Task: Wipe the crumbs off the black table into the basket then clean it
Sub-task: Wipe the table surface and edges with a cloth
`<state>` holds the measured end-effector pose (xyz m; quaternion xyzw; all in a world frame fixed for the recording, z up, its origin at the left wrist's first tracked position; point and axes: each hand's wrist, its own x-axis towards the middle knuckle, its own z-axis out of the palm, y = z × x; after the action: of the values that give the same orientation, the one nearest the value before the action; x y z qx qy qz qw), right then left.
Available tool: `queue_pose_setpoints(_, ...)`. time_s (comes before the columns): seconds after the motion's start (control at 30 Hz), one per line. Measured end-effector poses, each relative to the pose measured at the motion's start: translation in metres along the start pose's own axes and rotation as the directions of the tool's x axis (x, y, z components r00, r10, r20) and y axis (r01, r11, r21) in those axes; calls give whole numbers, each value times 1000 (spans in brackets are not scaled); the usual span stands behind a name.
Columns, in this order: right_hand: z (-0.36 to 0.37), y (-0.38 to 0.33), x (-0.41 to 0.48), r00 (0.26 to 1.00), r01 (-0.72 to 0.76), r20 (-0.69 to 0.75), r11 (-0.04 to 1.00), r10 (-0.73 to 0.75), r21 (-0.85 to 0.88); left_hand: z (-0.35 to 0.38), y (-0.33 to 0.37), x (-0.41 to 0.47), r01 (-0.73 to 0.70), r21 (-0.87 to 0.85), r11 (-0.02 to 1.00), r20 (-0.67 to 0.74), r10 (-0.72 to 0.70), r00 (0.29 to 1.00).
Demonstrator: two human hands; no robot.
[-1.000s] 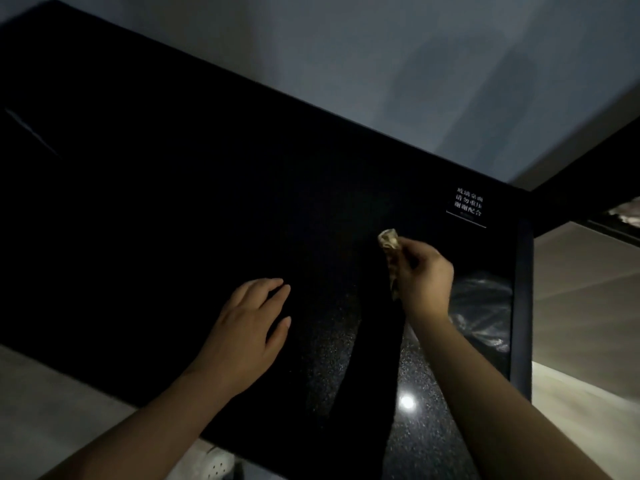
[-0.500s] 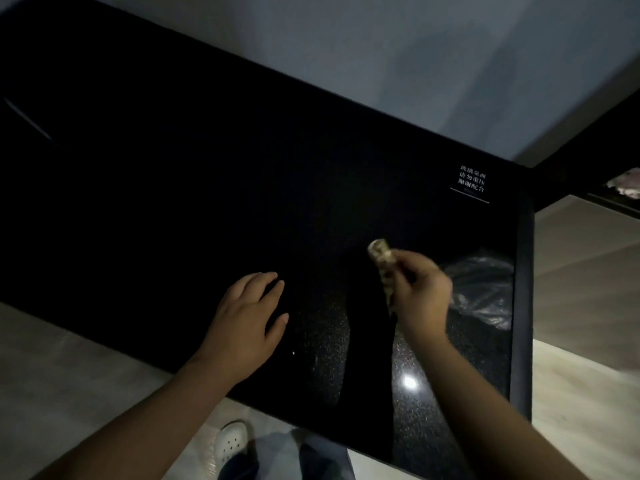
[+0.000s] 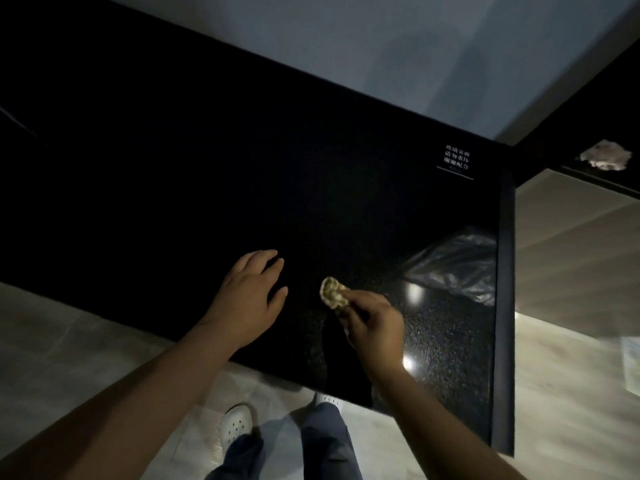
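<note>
Your right hand (image 3: 375,327) is curled around a crumpled wad (image 3: 332,292), pale beige, cloth or paper. The thumb and fingers pinch it so that the bunched end sticks out past your fingertips, up and to the left. That end is down at the black table (image 3: 173,168), though it is too dark to tell whether it presses on the top.

Your left hand (image 3: 247,299) lies just to the left of the wad, apart from it. It rests palm down on the table with the fingers straight and a little spread, holding nothing. Its wrist crosses the table's near edge.

Both hands work close to that near edge, toward the table's right end. The top around your right hand is glossy and finely speckled, and crumbs cannot be told from the speckle. Two bright light spots (image 3: 414,292) shine on it, just right of your grip.

Further right of the grip, by the table's right edge, a crinkled clear plastic bag (image 3: 457,268) shows. Whether it lies on the top or is seen through it, I cannot tell. Beyond it, at the far right corner, is a small white printed label (image 3: 457,162).

Well off to the upper right, on a separate dark surface, sits a pale crumpled tissue (image 3: 606,159).

Below your hands, past the near edge, a white shoe (image 3: 237,424) and dark trouser legs (image 3: 329,441) stand on the light floor (image 3: 69,341).
</note>
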<state>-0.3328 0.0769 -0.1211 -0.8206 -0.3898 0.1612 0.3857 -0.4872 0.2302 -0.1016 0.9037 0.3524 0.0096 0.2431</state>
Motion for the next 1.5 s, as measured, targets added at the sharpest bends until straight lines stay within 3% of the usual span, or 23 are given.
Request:
queue_pose_setpoints(0.1,-17,-2,0,992,-50,-118,998,54,31,-1,-1,-16,-39,-32,999,-12,38,999)
queue_pose_setpoints(0.2,-22,6,5,967,-134,-224,990,120,-47,1,-4,-42,-75,-24,997,-25,74,997)
queue_pose_setpoints(0.3,-8,11,-3,961,-179,-234,978,150,-109,4,-11,-65,-68,4,998,-33,68,997)
queue_pose_setpoints(0.4,14,0,-35,978,-113,-188,984,86,-140,4,-20,-78,-45,22,999,-23,45,999)
queue_pose_setpoints(0.5,27,-17,-75,994,-20,-113,995,9,-94,4,-28,-83,-55,35,998,-10,55,998)
queue_pose_setpoints(0.57,27,-22,-86,995,-36,-92,999,34,-25,3,-29,-84,-50,25,998,-17,51,999)
queue_pose_setpoints(0.7,7,-24,-85,981,-77,-178,996,82,35,2,-30,-83,-78,32,996,-24,79,997)
queue_pose_setpoints(0.8,-3,-11,-90,931,-208,-296,977,212,45,2,-32,-84,-78,41,996,-12,79,997)
queue_pose_setpoints(0.97,22,-12,-114,934,-227,-286,974,215,-12,2,-33,-83,-81,17,997,2,81,997)
queue_pose_setpoints(1.1,52,-38,-126,971,-191,-129,977,203,98,-4,-37,-81,-85,-28,996,31,86,996)
queue_pose_setpoints(1.2,57,-51,-125,981,-172,-60,970,185,171,-10,-44,-80,-93,-86,992,58,98,994)
queue_pose_setpoints(1.37,20,-53,-86,933,-271,-139,901,333,338,-23,-49,-90,-89,-120,989,48,95,994)
queue_pose_setpoints(1.5,-21,-71,-38,947,-165,-222,946,231,280,-37,-32,-82,-14,-175,985,8,16,1000)
